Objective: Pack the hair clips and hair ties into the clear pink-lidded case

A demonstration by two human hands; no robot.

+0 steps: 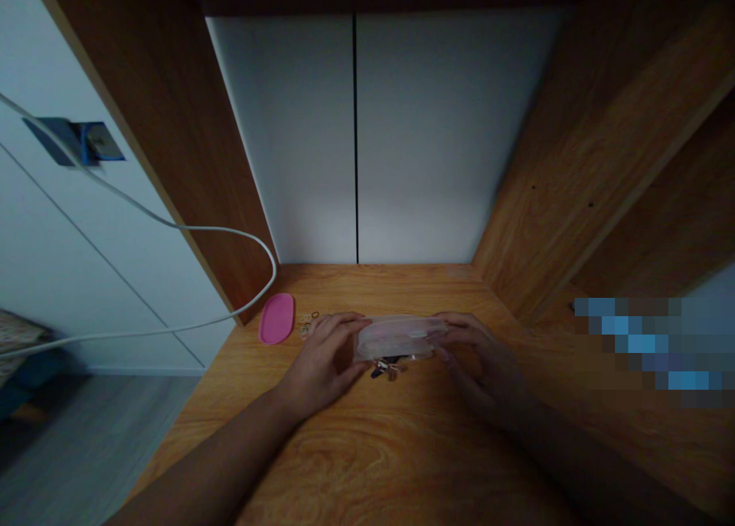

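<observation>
Beyond the hands (325, 361), white panels (287, 135) are closing off a wooden desk nook (172, 151). Further left, a white cabinet front (74, 243) is rising from a grey floor (86, 449), and dim light is filling the room.

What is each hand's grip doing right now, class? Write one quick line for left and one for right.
Left hand: closed, holding the translucent plastic box.
Right hand: closed, holding the same box at its other end.
</observation>
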